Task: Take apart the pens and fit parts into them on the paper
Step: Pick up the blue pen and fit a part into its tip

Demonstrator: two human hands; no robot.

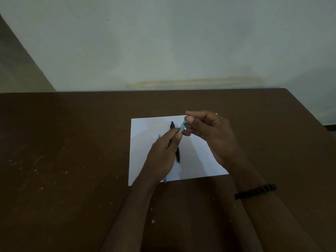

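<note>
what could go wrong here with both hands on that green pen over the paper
1. The left hand and right hand pinch the green pen in the air; if it comes apart suddenly, a small part may drop and roll off the paper onto the dark table, where it would be hard to spot.
2. The black pen lies right under the hands, so a lowered wrist could knock it.
3. The blue pen, mostly hidden under the left hand, could be nudged off the paper's near edge.
</note>
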